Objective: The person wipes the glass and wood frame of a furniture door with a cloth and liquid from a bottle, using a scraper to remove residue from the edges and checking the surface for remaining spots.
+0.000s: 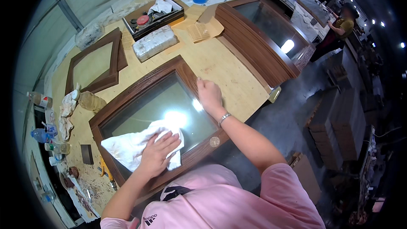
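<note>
Glass-paned frame (148,106) flat on the surface (241,72), right up against the person's body: why so close?

Probably so both arms can cross it without stretching. Its near right corner seems to stick out past the surface's edge, where the body could serve as a stop.

And the left hand (160,152)?

It lies on a white cloth (133,148) over the frame's near left part. Its fingers are slightly apart and laid out flat, pressing rather than pinching, I'd say. That spreads the force, and the bunched cloth sits between palm and pane.

What about the right hand (210,96)?

It rests at the frame's right rail, fingers curled in. I cannot tell whether they clamp on the wood, since their undersides are hidden. My guess is that this hand steadies the frame against pushes from the other.

Everything else sits around it, then?

Yes. A capped bottle (92,101) stands just left of the frame, handy for the left side. Beyond the frame are a pale wrapped block (155,43) and an open box (160,26), perhaps placed there to leave elbow room.
</note>
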The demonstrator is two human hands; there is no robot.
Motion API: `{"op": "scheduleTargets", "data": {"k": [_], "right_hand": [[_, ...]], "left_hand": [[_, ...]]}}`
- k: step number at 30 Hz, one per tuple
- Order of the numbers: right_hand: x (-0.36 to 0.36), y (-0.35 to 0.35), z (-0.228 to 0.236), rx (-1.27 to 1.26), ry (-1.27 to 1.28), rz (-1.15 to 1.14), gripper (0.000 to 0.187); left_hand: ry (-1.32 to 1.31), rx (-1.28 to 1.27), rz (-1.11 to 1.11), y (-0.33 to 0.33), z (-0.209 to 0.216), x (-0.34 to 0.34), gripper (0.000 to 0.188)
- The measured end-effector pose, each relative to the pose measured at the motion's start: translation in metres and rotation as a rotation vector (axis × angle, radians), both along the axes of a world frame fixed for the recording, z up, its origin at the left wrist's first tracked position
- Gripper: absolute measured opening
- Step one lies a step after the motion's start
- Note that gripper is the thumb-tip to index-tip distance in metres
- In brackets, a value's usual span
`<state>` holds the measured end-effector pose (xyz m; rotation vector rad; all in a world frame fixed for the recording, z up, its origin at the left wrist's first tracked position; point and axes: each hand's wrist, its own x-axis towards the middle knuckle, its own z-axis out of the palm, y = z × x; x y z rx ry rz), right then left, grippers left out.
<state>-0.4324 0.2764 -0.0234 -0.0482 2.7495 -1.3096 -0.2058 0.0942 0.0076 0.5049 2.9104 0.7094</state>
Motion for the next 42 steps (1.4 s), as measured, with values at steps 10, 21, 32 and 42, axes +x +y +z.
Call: {"op": "scheduleTargets", "data": {"k": [10, 21, 32, 42], "right_hand": [[0.005, -0.001, 0.006, 0.109, 0.050, 0.072, 0.052], [0.005, 0.006, 0.007, 0.125, 0.078, 0.113, 0.047], [0.004, 0.004, 0.016, 0.208, 0.045, 0.131, 0.054], [0.001, 0.006, 0.004, 0.108, 0.141, 0.196, 0.051]], "left_hand": [[0.372, -0.277, 0.238, -0.004, -0.025, -0.168, 0.047], [0.431, -0.374, 0.615, -0.125, -0.027, -0.019, 0.045], [-0.043, 0.436, 1.058, -0.076, 0.030, 0.005, 0.033], [0.180, -0.152, 0.595, -0.083, 0.010, 0.148, 0.044]]}}
